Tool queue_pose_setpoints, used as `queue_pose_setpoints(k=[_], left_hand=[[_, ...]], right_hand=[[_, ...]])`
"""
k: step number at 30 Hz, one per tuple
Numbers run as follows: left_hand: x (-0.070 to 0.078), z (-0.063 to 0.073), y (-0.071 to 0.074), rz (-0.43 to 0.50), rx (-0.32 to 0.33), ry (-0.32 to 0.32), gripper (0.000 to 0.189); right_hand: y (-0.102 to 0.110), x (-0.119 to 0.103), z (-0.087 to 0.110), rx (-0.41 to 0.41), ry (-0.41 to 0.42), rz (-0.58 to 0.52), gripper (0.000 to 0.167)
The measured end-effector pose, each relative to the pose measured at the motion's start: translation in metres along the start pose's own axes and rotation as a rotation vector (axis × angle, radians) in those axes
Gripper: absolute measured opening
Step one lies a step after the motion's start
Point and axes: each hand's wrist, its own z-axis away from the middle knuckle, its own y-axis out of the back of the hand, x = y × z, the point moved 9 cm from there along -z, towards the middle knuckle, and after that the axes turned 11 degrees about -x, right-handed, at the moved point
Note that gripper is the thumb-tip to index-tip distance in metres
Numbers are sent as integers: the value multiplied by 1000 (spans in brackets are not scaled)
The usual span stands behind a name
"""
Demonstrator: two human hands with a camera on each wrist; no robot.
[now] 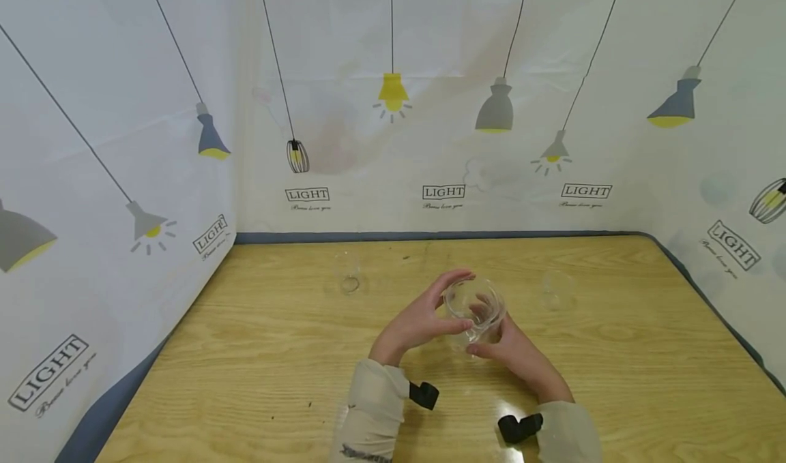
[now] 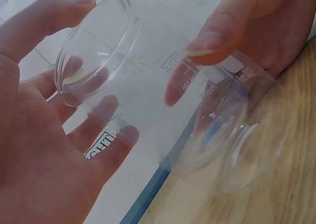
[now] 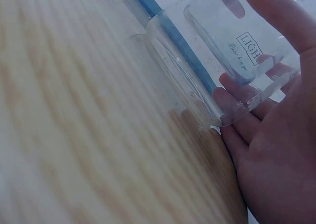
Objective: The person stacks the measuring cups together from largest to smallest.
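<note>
Over the middle of the table, my left hand [image 1: 420, 320] holds a clear glass vessel [image 2: 98, 41] near its rim, thumb on the near side and fingers round the far side. My right hand [image 1: 516, 350] grips a clear glass beaker [image 2: 237, 81] lower down, with thumb and fingers on opposite sides. White volume marks show on the beaker's wall in the left wrist view. Through that wall a second rounded bottom shows inside, so the vessel sits nested in the beaker. Both are tilted in the wrist views, close above the wooden table [image 1: 245, 354].
A narrow clear glass [image 1: 350, 282] stands on the table at the back left. Another clear glass vessel [image 1: 557, 291] is at the back right, faint against the wood. White printed sheets [image 1: 368, 211] wall in the table's back and sides.
</note>
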Motion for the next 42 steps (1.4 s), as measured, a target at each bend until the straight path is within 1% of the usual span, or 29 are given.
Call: queue_pose_setpoints(k=[2, 5, 7, 12, 14, 24, 28, 35, 38, 42], left_hand=[[-6, -2, 0, -8, -2, -3, 72], [-8, -2, -1, 0, -8, -4, 70], [0, 0, -1, 11, -14, 3, 70], [24, 5, -1, 19, -31, 17, 70], [25, 5, -1, 9, -34, 15, 70], [27, 5, -1, -8, -38, 25, 69], [22, 5, -2, -24, -43, 25, 71], [-7, 3, 2, -102, 1, 85, 76], [-10, 2, -1, -138, -10, 98, 80], [-6, 2, -3, -166, -19, 107, 82]], right_hand=[[1, 3, -1, 4, 8, 11, 86], [1, 4, -2, 1, 22, 8, 86], [1, 1, -1, -3, 21, 3, 87], [2, 3, 0, 0, 15, 3, 86], [3, 6, 0, 4, 19, 9, 86], [3, 5, -1, -1, 41, 8, 87], [3, 4, 0, 2, 40, 3, 87], [-2, 2, -4, -30, 46, 14, 86], [-2, 2, -2, -32, 37, -1, 86], [-1, 3, 0, -34, 27, -3, 85]])
